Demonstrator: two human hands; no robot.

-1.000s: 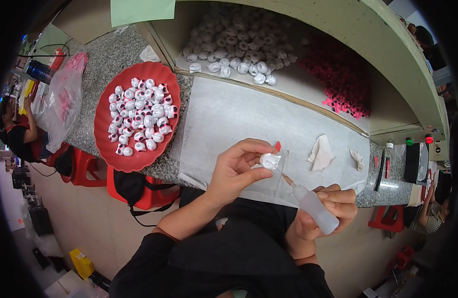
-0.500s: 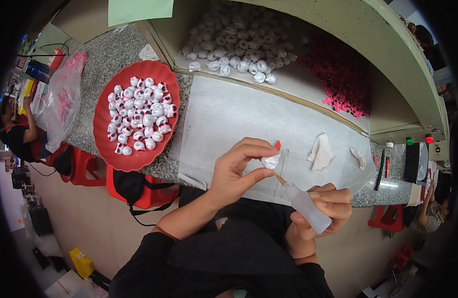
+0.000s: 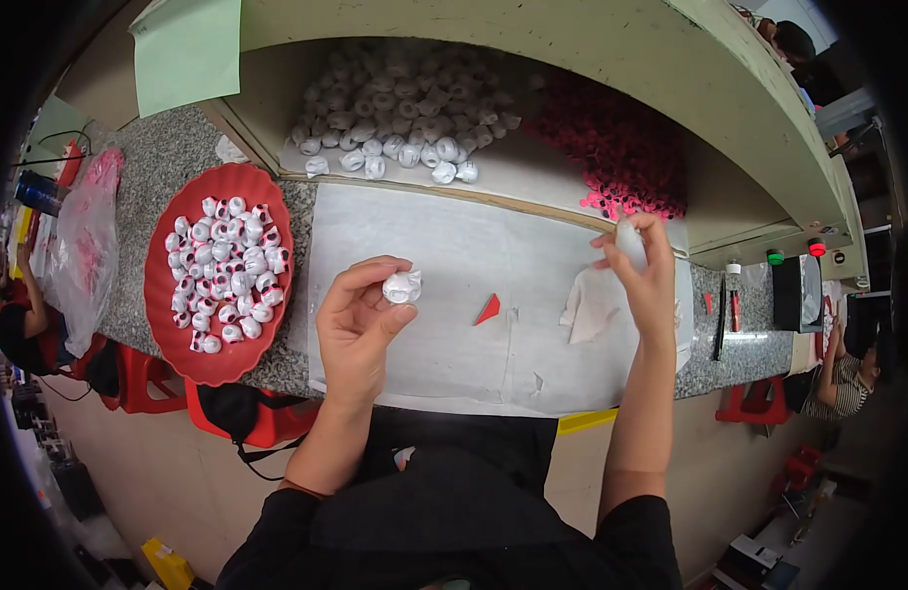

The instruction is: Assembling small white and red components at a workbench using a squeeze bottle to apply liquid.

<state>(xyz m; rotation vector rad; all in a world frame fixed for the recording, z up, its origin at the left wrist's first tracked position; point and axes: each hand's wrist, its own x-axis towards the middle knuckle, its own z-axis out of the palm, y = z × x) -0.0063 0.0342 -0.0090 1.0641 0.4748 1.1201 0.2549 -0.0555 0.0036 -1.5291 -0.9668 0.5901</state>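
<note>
white ball-shaped piece: one, pinched between the left hand's thumb and fingertips over the left part of the paper sheet, probably so most of its surface is left bare. the right hand is wrapped around one pale bottle over the sheet's far right, likely for a steady hold; no nozzle can be made out. one red dish sits just left of the sheet, seemingly within left-hand reach, its raised rim containing dozens of white-and-pink pieces, too overlapped to count exactly. one red scrap lies mid-sheet.
</note>
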